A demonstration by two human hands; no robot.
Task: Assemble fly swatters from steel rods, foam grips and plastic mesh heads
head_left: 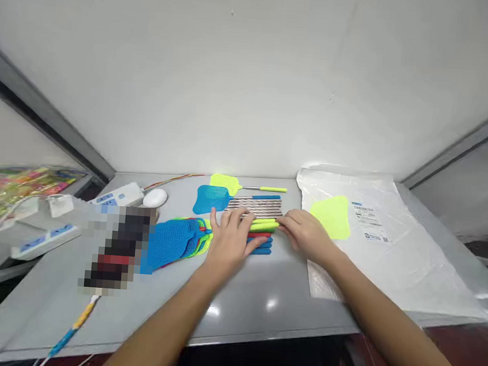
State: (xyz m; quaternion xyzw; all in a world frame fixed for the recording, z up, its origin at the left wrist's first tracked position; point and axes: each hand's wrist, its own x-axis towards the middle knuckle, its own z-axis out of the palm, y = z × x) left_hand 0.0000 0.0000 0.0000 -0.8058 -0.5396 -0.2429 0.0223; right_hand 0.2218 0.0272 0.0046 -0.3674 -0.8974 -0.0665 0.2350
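Left forearm [171, 317] lies nearest; left hand [229, 239], fingers spread, rests against lime fly-swatter handles [265, 226]; right hand [302, 233] pinches one end. Judged light; metal shafts [263, 208] likely slippery: grip handles.

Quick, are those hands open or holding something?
Left hand: open, fingers spread, at the left end of slim, lime-yellow, rod-shaped handles.
Right hand: fingers bent at their right end; whether gripping, cannot be told.

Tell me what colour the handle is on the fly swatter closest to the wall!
The handle is bright yellow-green, clearest in the head view.
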